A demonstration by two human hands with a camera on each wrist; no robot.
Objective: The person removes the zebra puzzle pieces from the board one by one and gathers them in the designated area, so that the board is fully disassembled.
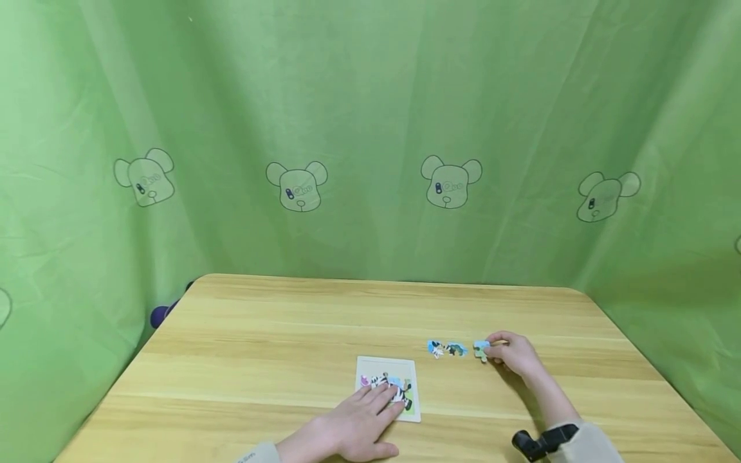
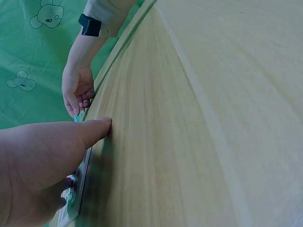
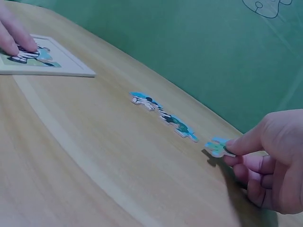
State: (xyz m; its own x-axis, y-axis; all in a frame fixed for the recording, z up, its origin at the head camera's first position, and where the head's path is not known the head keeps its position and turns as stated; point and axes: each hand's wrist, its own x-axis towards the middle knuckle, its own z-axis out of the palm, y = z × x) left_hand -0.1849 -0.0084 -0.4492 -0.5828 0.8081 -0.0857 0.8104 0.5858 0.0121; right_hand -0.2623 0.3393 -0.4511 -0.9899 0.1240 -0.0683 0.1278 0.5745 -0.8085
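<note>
My left hand rests on a white puzzle frame, its straight fingers touching the zebra-print pieces inside. Part of that picture is hidden under the fingers. Off to the right, my right hand pinches a blue and green jigsaw piece between thumb and fingers; in the right wrist view a shadow under it shows it slightly above the wood. Just left of it lie two loose puzzle pieces, one with blue and white and one with dark green and blue, close together.
The light wooden table has rounded far corners. A green curtain with bear outlines hangs behind it and along both sides. Something purple shows past the left edge. A black strap circles the right wrist.
</note>
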